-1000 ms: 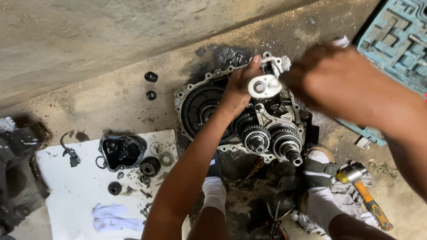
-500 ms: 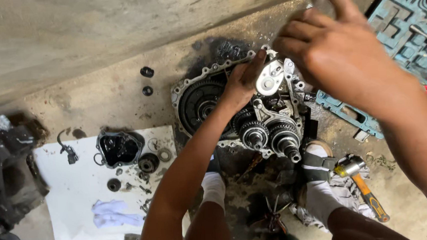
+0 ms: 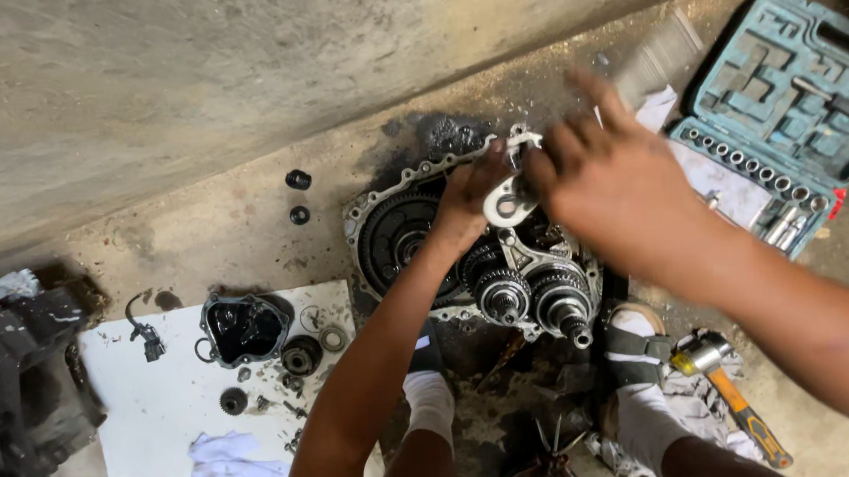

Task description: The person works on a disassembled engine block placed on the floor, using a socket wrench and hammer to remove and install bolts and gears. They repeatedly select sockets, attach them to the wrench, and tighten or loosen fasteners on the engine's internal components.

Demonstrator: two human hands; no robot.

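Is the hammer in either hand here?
No, the hammer lies on the floor by the foot while both hands work at the gearbox.

Not much packaging here tbh. Only real one is the teal plastic socket-set case [image 3: 784, 104] lying open on the floor at the far right, rectangular, moulded slots inside with a row of silver sockets [image 3: 750, 168] along its near edge. No labels, signs or screens visible.
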